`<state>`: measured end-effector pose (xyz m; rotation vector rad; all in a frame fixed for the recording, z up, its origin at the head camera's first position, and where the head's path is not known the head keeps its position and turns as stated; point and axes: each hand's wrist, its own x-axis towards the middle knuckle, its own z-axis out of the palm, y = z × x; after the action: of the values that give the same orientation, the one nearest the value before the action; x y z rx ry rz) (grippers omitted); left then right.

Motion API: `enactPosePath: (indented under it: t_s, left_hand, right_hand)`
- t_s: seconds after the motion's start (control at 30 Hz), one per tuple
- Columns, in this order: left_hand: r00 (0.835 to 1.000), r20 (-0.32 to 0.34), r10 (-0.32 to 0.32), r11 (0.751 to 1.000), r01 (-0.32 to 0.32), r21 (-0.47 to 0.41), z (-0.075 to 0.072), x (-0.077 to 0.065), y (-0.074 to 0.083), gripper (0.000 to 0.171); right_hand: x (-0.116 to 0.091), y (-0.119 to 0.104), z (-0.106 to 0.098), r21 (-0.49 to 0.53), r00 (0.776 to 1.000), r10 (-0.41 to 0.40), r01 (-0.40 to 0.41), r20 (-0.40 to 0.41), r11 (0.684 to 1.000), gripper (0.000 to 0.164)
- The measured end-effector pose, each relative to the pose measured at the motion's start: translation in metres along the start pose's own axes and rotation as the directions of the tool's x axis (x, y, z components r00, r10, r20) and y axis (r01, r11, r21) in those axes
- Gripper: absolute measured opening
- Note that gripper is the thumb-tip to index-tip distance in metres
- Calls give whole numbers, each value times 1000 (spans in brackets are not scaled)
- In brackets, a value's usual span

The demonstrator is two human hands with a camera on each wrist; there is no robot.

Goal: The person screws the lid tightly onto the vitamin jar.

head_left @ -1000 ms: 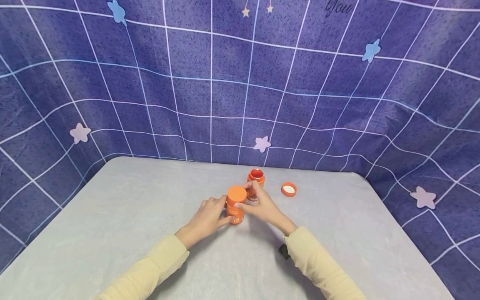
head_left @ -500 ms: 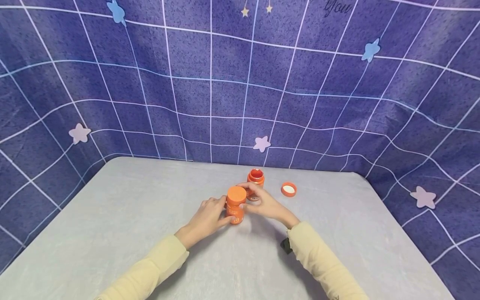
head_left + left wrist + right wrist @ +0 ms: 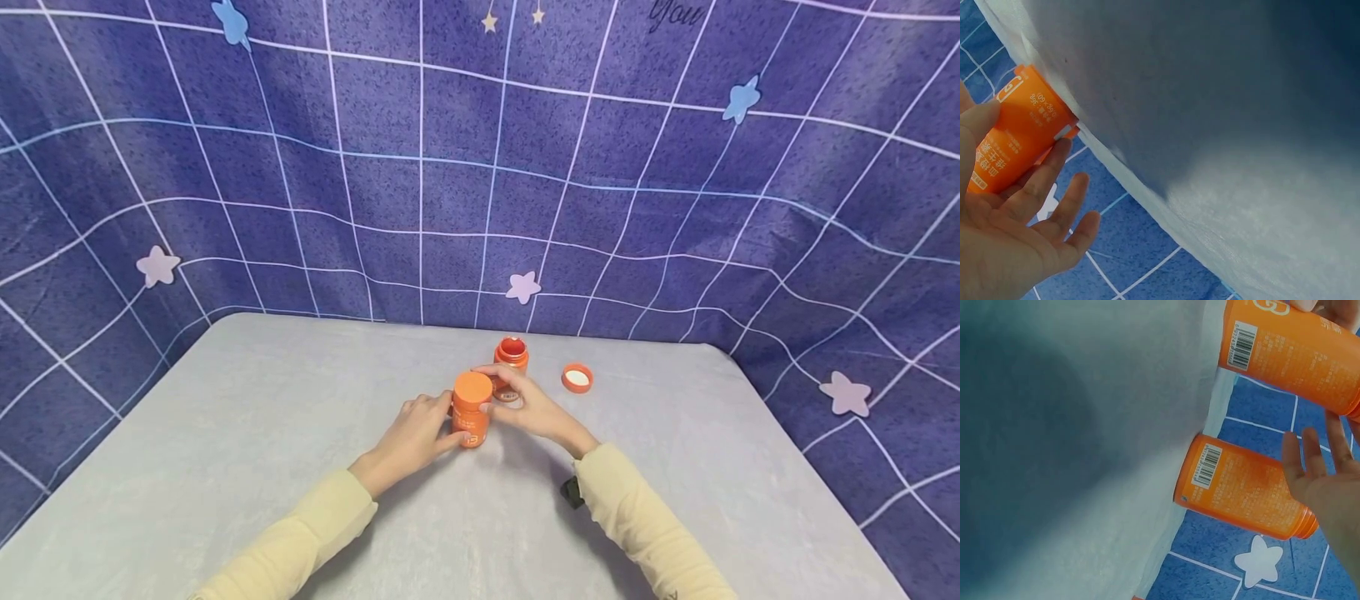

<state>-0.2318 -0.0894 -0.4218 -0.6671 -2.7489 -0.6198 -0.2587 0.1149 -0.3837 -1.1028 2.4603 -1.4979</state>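
An orange bottle [image 3: 470, 427] stands upright on the table, its orange cap [image 3: 473, 388] on top. My left hand [image 3: 415, 432] holds the bottle's body from the left, thumb at the front; in the left wrist view, the other fingers of that hand [image 3: 1016, 244] spread loosely behind the printed label. On the right, my right hand [image 3: 534, 414] has thumb and index finger round the cap, index at the far side. The cap lies outside the right wrist view. Just behind stands a second orange bottle [image 3: 1241, 487], open-mouthed, partly hidden by the right hand in the head view.
An orange screw lid [image 3: 577, 379] with a white liner lies inside up, right of the open bottle. A small dark object [image 3: 572, 492] sits beside the right sleeve. Behind the grey-covered table [image 3: 300, 392] hangs a blue gridded curtain [image 3: 465, 183] with stars.
Over the second, my right thumb and index finger have shifted round the cap and the right wrist has moved slightly right. The left hand and both bottles stay in place.
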Motion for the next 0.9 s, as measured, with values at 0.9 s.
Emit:
enactPosePath:
  t_s: [0.9]
  left_hand:
    - [1000, 9, -4, 1000, 4, -10, -1, 0, 1, 50]
  right_hand:
    - [-1, 23, 12, -51, 990, -43, 36, -134, 998, 50]
